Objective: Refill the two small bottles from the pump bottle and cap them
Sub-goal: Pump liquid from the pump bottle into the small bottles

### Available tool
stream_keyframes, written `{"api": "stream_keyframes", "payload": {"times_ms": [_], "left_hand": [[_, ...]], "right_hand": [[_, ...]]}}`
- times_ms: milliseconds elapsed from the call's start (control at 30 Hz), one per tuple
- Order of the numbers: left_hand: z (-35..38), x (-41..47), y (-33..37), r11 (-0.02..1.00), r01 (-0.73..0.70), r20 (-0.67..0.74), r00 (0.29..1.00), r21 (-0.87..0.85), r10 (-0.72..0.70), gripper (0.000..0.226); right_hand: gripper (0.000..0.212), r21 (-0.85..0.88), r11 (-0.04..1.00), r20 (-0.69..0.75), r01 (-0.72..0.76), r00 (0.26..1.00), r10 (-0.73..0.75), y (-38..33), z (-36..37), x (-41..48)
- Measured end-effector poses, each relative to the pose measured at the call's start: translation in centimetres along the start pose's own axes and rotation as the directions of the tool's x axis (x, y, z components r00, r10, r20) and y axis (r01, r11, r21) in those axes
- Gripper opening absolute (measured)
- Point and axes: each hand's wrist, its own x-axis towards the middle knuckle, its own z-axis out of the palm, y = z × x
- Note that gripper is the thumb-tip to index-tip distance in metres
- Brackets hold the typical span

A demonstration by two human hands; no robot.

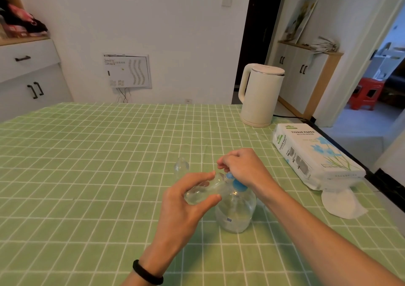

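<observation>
A black band (145,273) circles the wrist of the left hand (182,202), which is raised above the green checked tabletop (87,176). Its fingers (210,174) are partly spread and grip a small clear plastic bottle (203,191), thumb below and fingertips above. The bottle is tilted almost onto its side, with its mouth turned toward the spout of the pump. Just beside it stands the large clear round pump bottle (236,215) on the tabletop, with a blue pump head (238,186). The right hand (241,167) lies on top of this pump head with its fingers curled in toward the palm; whether they close round anything cannot be told. A little farther back, a second small clear bottle (181,167) stands upright and alone on the tabletop. To the right lies a white tissue paper pack with blue flowers (315,156), and beyond it stands a cream electric kettle (260,95).
</observation>
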Motion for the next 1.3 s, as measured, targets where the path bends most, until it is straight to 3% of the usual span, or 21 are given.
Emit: {"api": "stream_keyframes", "payload": {"times_ms": [400, 867, 1300], "left_hand": [[-0.4, 0.4, 1.1, 1.000, -0.009, 0.020, 1.000, 0.030, 0.008, 0.044], [-0.3, 0.3, 0.3, 1.000, 0.001, 0.028, 1.000, 0.028, -0.001, 0.045], [-0.5, 0.6, 1.3, 0.999, -0.002, 0.042, 0.999, 0.044, 0.001, 0.042]], "right_hand": [[0.037, -0.003, 0.999, -0.016, 0.051, 0.999, -0.051, -1.0, -0.6, -0.1], [0.026, 0.008, 1.000, -0.037, 0.014, 0.999, -0.014, 0.4, 0.2, 0.4], [0.034, 0.007, 0.998, -0.021, 0.058, 0.998, -0.058, -1.0, -0.6, 0.0]]}}
